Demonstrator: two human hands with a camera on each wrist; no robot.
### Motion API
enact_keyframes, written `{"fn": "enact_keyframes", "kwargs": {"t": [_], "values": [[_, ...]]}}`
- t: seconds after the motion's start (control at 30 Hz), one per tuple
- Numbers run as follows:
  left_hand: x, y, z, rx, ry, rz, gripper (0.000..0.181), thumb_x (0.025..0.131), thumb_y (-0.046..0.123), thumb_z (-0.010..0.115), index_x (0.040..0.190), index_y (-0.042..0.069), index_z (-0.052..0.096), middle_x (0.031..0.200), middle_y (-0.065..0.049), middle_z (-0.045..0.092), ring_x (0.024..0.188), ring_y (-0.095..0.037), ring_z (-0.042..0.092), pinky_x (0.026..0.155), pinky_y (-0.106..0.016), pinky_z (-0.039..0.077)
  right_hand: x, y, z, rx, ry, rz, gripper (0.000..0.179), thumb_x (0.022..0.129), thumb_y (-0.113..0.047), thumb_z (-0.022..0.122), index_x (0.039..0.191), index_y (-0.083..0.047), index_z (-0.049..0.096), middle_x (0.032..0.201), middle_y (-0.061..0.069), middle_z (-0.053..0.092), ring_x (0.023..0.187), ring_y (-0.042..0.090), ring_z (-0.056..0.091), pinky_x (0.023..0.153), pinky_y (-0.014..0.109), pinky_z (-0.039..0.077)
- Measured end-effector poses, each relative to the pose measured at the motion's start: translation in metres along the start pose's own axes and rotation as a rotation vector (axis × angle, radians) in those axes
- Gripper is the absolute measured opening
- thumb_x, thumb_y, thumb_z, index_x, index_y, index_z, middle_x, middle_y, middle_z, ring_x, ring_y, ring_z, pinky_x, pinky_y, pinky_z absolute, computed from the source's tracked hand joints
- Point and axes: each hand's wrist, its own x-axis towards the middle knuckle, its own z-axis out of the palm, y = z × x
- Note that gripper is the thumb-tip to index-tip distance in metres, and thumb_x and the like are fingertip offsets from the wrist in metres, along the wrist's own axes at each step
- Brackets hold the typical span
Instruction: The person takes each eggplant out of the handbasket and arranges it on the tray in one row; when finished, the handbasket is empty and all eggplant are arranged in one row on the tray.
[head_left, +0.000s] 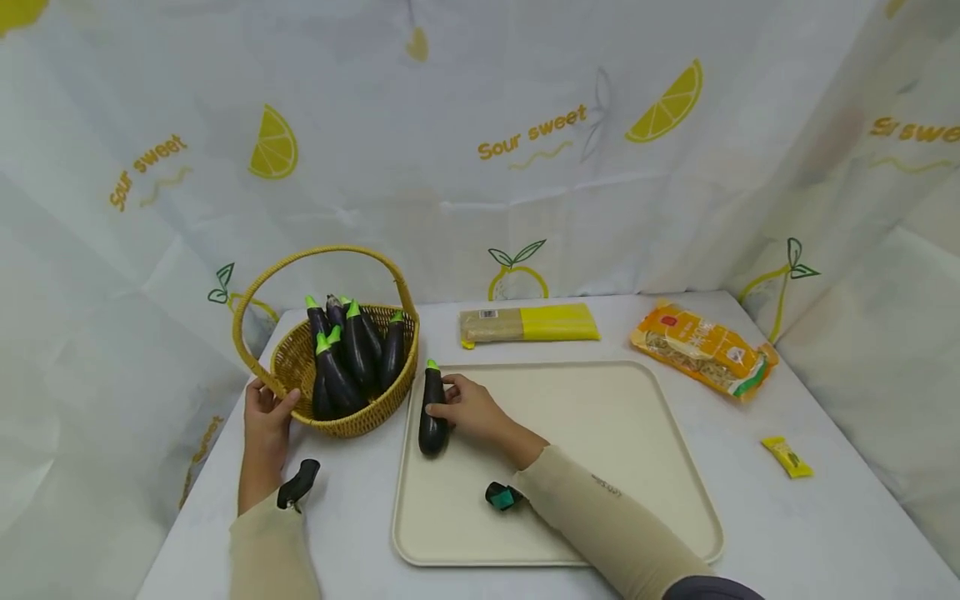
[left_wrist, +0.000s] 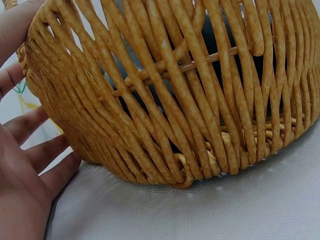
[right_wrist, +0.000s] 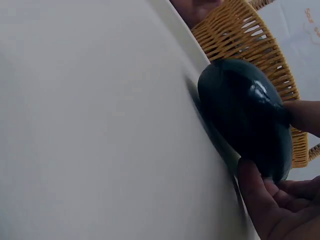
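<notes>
In the head view, my right hand (head_left: 474, 410) pinches a dark purple eggplant (head_left: 432, 425) with a green stem end, between thumb and fingers. It is over the left side of the beige tray (head_left: 570, 450), stem pointing away from me. The right wrist view shows the glossy rounded end of that eggplant (right_wrist: 240, 100), close to the tray's edge. My left hand (head_left: 264, 425) holds the near left side of a yellow-brown wicker basket (head_left: 352, 427), thumb at the rim and fingers along the outer wall. Several eggplants (head_left: 358, 346) stand in the basket, stems up.
Behind the tray lies a long yellow and clear packet (head_left: 529, 324). An orange food bag (head_left: 703, 348) is at the back right, with a small yellow packet (head_left: 787, 457) nearer me. The basket's tall arched handle (head_left: 330, 249) rises above it. A printed white curtain (head_left: 450, 183) hangs behind the table.
</notes>
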Motion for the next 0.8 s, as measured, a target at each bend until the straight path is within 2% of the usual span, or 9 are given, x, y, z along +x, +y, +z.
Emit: {"fn": "enact_keyframes", "kwargs": {"t": [0.13,0.2,0.3,0.4,0.53,0.67,0.73,0.8], "values": [[0.007,0.004,0.001,-0.004,-0.003,0.005,0.053,0.090,0.000,0.067,0.131,0.019,0.040,0.146,-0.009,0.038,0.133,-0.024,0.037,0.110,-0.034,0.028,0.007,-0.010,-0.002,-0.202,0.050,0.030,0.071,0.087,-0.047,0.068,0.140,-0.003,0.046,0.112,0.007,0.065,0.097,0.017,0.062,0.083,0.036,0.049],[0.008,0.006,0.002,-0.012,-0.002,0.015,0.053,0.090,0.000,0.067,0.132,0.018,0.040,0.147,-0.010,0.038,0.134,-0.024,0.036,0.110,-0.033,0.027,0.009,-0.015,-0.004,-0.263,0.058,0.034,0.072,0.088,-0.049,0.065,0.140,-0.002,0.046,0.113,0.008,0.065,0.099,0.018,0.061,0.086,0.037,0.048],[0.009,0.009,0.001,-0.005,0.006,0.028,0.052,0.090,0.000,0.066,0.132,0.018,0.040,0.146,-0.011,0.038,0.133,-0.026,0.037,0.109,-0.032,0.029,0.014,-0.025,-0.008,-0.328,0.073,0.013,0.069,0.090,-0.047,0.064,0.138,-0.001,0.048,0.111,0.008,0.065,0.097,0.019,0.061,0.083,0.038,0.049],[0.009,0.010,0.000,-0.002,0.006,0.032,0.052,0.090,-0.001,0.066,0.131,0.018,0.040,0.145,-0.011,0.038,0.133,-0.026,0.037,0.109,-0.032,0.030,0.020,-0.042,-0.015,-0.404,0.104,-0.034,0.062,0.091,-0.044,0.064,0.137,-0.003,0.051,0.110,0.007,0.064,0.092,0.019,0.060,0.077,0.036,0.049],[0.009,0.006,-0.002,-0.019,-0.004,0.034,0.049,0.091,-0.003,0.064,0.130,0.017,0.041,0.143,-0.012,0.040,0.130,-0.028,0.039,0.105,-0.030,0.035,0.035,-0.079,-0.013,-0.457,0.093,-0.166,0.057,0.093,-0.039,0.064,0.136,-0.004,0.052,0.111,0.006,0.063,0.090,0.017,0.059,0.075,0.034,0.049],[0.010,0.000,-0.002,-0.035,-0.018,0.024,0.048,0.090,-0.006,0.063,0.127,0.017,0.042,0.140,-0.011,0.041,0.129,-0.027,0.040,0.098,-0.027,0.039,0.052,-0.110,0.019,-0.507,0.032,-0.301,0.056,0.093,-0.039,0.065,0.137,-0.007,0.053,0.113,0.005,0.063,0.093,0.013,0.058,0.077,0.029,0.048],[0.008,-0.002,-0.002,-0.032,-0.026,0.016,0.048,0.090,-0.006,0.063,0.126,0.018,0.042,0.140,-0.011,0.041,0.128,-0.026,0.040,0.096,-0.026,0.040,0.058,-0.119,0.043,-0.573,0.010,-0.316,0.060,0.093,-0.044,0.064,0.140,-0.009,0.050,0.122,0.004,0.060,0.102,0.013,0.058,0.083,0.028,0.048],[0.006,-0.003,-0.004,-0.019,-0.023,0.013,0.048,0.090,-0.005,0.063,0.127,0.018,0.042,0.140,-0.010,0.041,0.129,-0.026,0.040,0.096,-0.026,0.040,0.063,-0.124,0.068,-0.651,0.005,-0.296,0.065,0.092,-0.049,0.062,0.143,-0.012,0.045,0.129,0.002,0.057,0.110,0.014,0.057,0.087,0.029,0.048]]}}
